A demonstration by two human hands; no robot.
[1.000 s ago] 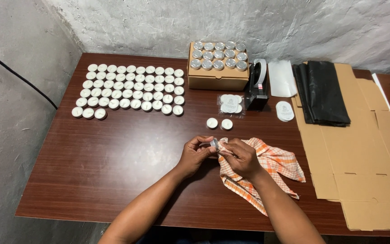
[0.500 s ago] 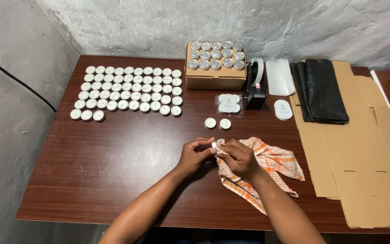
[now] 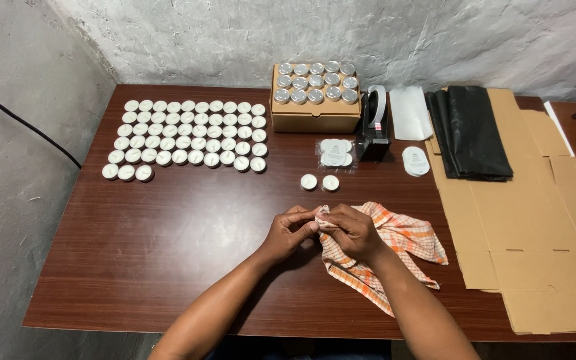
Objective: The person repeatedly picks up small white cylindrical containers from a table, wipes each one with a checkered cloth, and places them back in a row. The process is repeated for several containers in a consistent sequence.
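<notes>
Right at the middle of the table [image 3: 168, 240] we have an orange checked cloth [image 3: 395, 250], one corner bunched up between both hands while the rest trails flat to the right. Our right hand [image 3: 353, 231] is curled over that gathered corner, fingers folded down tight on the fabric. Our left hand [image 3: 291, 230] meets it from the other side, fingertips pinched in against the same spot; whether a small piece sits inside the cloth we cannot tell, the fingers cover it. Just beyond the hands stand two loose white tealights [image 3: 319, 182], side by side. Behind them, a clear packet of tealights [image 3: 335, 153] lies beside a black tape dispenser [image 3: 373, 127]. Further back, an open brown box [image 3: 315, 100] is filled with silver-topped tins. Off to the left, rows of white tealights [image 3: 188, 140] are laid out in a neat grid. To the right, flat cardboard sheets [image 3: 535, 220] carry a folded black plastic bag [image 3: 471, 130], with a round white sticker [image 3: 415, 161] near its edge.
</notes>
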